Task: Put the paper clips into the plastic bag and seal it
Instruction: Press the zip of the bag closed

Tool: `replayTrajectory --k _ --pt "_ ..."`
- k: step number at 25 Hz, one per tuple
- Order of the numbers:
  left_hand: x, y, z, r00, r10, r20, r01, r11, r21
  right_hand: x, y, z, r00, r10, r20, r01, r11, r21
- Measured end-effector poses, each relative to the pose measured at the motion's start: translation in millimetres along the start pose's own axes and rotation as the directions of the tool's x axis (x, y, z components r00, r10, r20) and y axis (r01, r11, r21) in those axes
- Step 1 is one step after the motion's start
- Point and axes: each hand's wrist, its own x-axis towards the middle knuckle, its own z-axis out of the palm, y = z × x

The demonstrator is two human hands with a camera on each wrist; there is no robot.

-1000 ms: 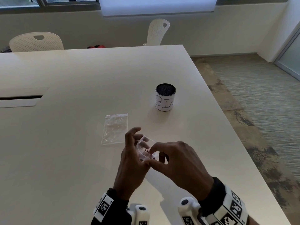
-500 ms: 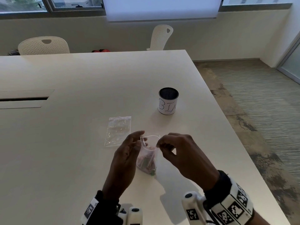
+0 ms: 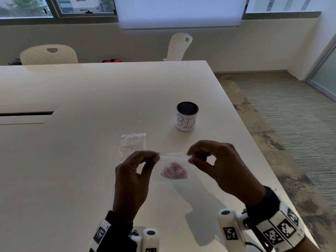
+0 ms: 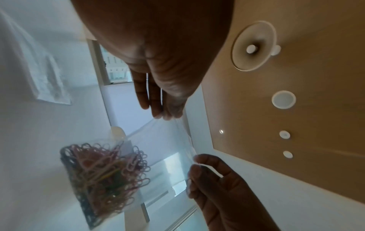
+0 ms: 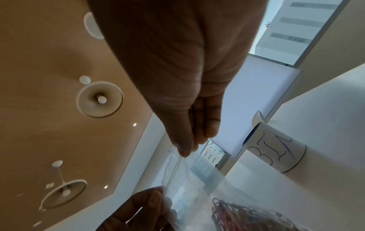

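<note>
Above smooth white table [image 3: 81, 160], both hands' fingers [image 3: 154, 157] pinch crinkly clear bag [image 3: 173, 160] of looped clips [image 3: 174, 171].

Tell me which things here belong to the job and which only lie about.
Job:
bag, pinched at its top corners by left hand and right hand
clips inside it

Lying about:
second bag flat on the table
cup marked BIN
chairs

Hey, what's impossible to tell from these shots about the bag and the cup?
- Plastic bag zip: pressed shut or not; head view too small, wrist views blurred.
- Paper clips count: tangled, blurred.
- Cup contents: dark interior in head view.
- Spare bag: contents unclear through glare.
</note>
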Motion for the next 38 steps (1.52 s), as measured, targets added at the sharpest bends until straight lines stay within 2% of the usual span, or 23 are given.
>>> replayTrajectory --k 2,5,8,13,19,21,30,33,38 --pt "0.1 4.8 -0.6 0.997 0.048 0.064 -0.049 0.999 0.017 -2.7 1.3 -7.4 0.999 0.045 -0.015 -0.045 0.999 0.011" --pt "-4.0 12.8 -4.5 0.976 0.059 0.212 -0.049 0.997 -0.052 -12.0 3.7 -19.0 0.991 0.114 0.065 -0.119 0.991 0.065" --pt "-6.0 15.5 -1.9 0.95 -0.042 0.309 0.097 0.982 -0.164 -18.7 13.5 -23.9 0.969 0.191 0.158 -0.218 0.96 0.178" --pt "-6.8 -0.7 18.0 0.929 -0.135 0.344 0.17 0.983 -0.073 -22.1 42.8 5.0 0.939 0.299 0.167 -0.341 0.863 0.372" --pt "6.1 -2.8 35.6 0.827 -0.247 0.505 0.366 0.918 -0.151 -22.1 48.8 20.4 0.94 0.307 0.145 -0.34 0.836 0.431" --pt "8.8 -3.9 41.0 0.823 -0.24 0.515 0.361 0.92 -0.15 -22.6 51.4 23.3 0.941 0.304 0.146 -0.338 0.853 0.398" --pt "11.0 -12.1 46.4 0.862 -0.161 0.48 0.24 0.965 -0.107 -22.6 57.1 29.0 0.959 0.27 0.082 -0.282 0.901 0.331" --pt "9.7 -12.7 49.7 0.871 -0.162 0.464 0.256 0.956 -0.146 -22.9 57.7 30.4 0.959 0.273 0.074 -0.281 0.896 0.344" --pt "8.2 -12.2 51.3 0.854 -0.198 0.482 0.325 0.925 -0.195 -25.0 57.1 31.7 0.959 0.276 0.066 -0.281 0.887 0.366"
